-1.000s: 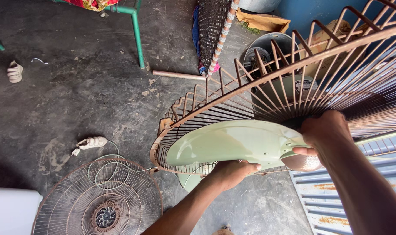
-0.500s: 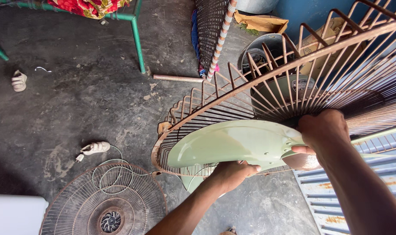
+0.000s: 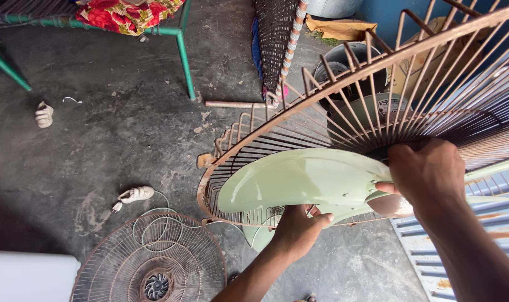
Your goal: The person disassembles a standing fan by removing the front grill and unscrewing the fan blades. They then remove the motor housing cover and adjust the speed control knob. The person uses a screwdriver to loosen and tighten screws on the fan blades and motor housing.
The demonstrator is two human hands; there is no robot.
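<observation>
A pale green fan blade (image 3: 299, 179) sits inside a rusty wire fan guard (image 3: 344, 95) that fills the right of the head view. My right hand (image 3: 427, 173) grips the blade's hub at the centre, fingers wrapped around it. Below, my left hand (image 3: 299, 229) holds the lower edge of the blade and guard rim, fingers curled over it. The fan's motor body behind the guard is mostly hidden.
A second round wire guard (image 3: 148, 268) lies flat on the dark concrete floor at lower left, beside a white plug and cord (image 3: 134, 196). A green metal bed frame leg (image 3: 184, 56) stands at top. Grey buckets (image 3: 344, 67) and corrugated sheet (image 3: 433, 251) are on the right.
The view has shifted slightly, so the floor guard and plug sit further right and down. Both hands keep their hold on the blade; the blade has barely moved.
</observation>
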